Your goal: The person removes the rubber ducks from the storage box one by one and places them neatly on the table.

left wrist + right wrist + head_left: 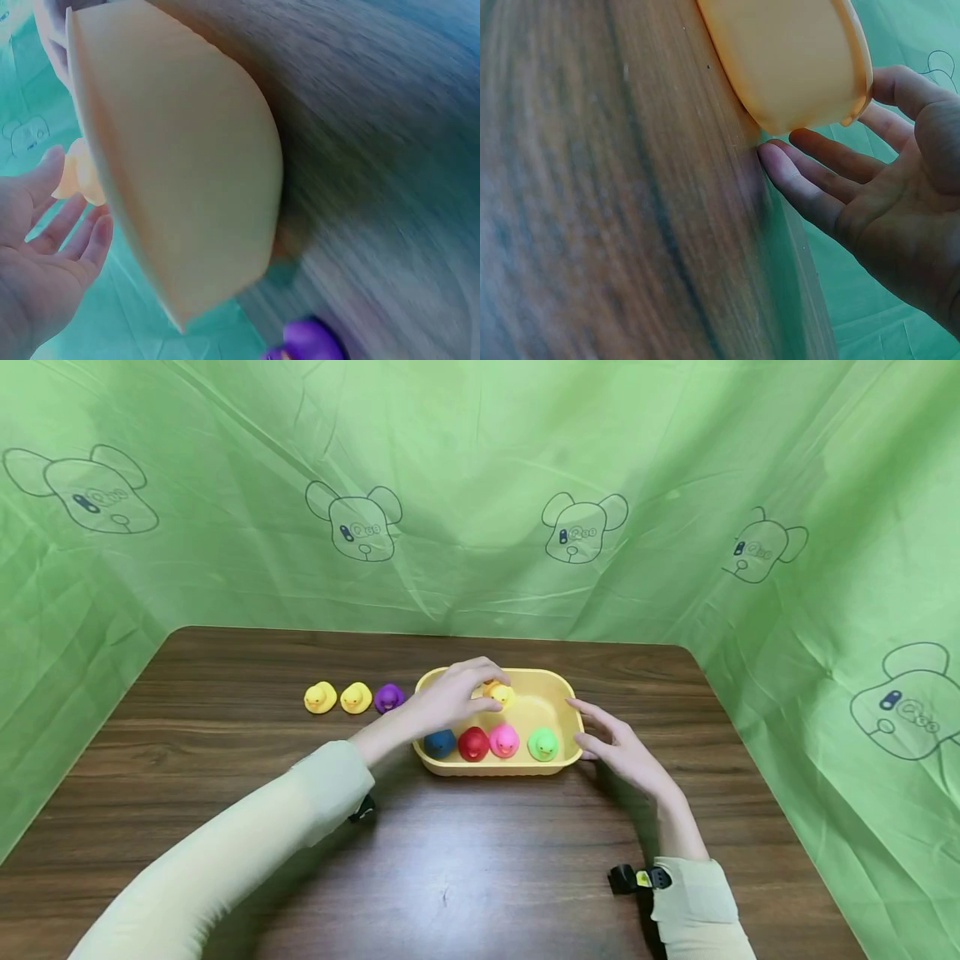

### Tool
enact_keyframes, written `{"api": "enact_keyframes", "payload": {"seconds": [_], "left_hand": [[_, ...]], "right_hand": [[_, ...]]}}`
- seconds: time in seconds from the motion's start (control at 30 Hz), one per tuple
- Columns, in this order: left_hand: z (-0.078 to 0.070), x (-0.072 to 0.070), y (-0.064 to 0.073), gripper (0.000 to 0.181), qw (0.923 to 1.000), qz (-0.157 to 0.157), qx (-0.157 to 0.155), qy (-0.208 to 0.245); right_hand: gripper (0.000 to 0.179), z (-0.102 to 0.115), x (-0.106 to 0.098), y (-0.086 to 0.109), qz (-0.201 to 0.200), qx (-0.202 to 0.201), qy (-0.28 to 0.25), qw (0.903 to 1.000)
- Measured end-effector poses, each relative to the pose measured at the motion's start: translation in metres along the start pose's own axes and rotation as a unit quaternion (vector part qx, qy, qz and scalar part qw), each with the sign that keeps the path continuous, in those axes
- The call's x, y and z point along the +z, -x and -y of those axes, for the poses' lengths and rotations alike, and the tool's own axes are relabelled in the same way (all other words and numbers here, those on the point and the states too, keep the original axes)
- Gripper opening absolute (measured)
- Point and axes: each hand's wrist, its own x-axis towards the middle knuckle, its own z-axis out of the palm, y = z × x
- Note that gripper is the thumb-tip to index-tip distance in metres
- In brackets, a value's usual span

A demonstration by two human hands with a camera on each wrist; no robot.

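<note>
A pale yellow tub [495, 769] stands on the table. My left hand [456, 693] reaches over its left end, thumb and fingers around a yellow-orange toy duck [501, 696]. In the left wrist view this duck [86, 174] shows above the tub's rim. A blue duck [439, 743], a red duck [473, 744], a pink duck [504, 741] and a green duck [543, 744] sit in a row along the tub's near side. At the right end, my right hand [618, 750] touches the rim with loosely extended fingers [802, 187].
Left of the tub, a purple duck [388, 697] and two yellow ducks, one nearer [356, 697] and one farther left [320, 697], line up on the brown wooden table [480, 852]. Green cloth [465, 452] with printed mouse-like heads hangs behind and at the sides.
</note>
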Motion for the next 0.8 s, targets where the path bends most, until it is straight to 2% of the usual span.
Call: {"api": "enact_keyframes", "payload": {"seconds": [0.27, 0.6, 0.8], "left_hand": [[0.008, -0.02, 0.02, 0.035, 0.9999, -0.012, -0.001, 0.004], [0.011, -0.034, 0.039, 0.034, 0.9999, -0.01, 0.0, -0.01], [0.014, -0.045, 0.053, 0.034, 0.9997, -0.023, 0.001, -0.001]], "right_hand": [[0.058, 0.0, 0.0, 0.0, -0.002, 0.003, 0.001, 1.0], [0.058, 0.0, 0.0, 0.001, -0.001, 0.001, 0.002, 1.0], [0.058, 0.001, 0.0, 0.002, -0.001, 0.0, 0.004, 1.0]]}}
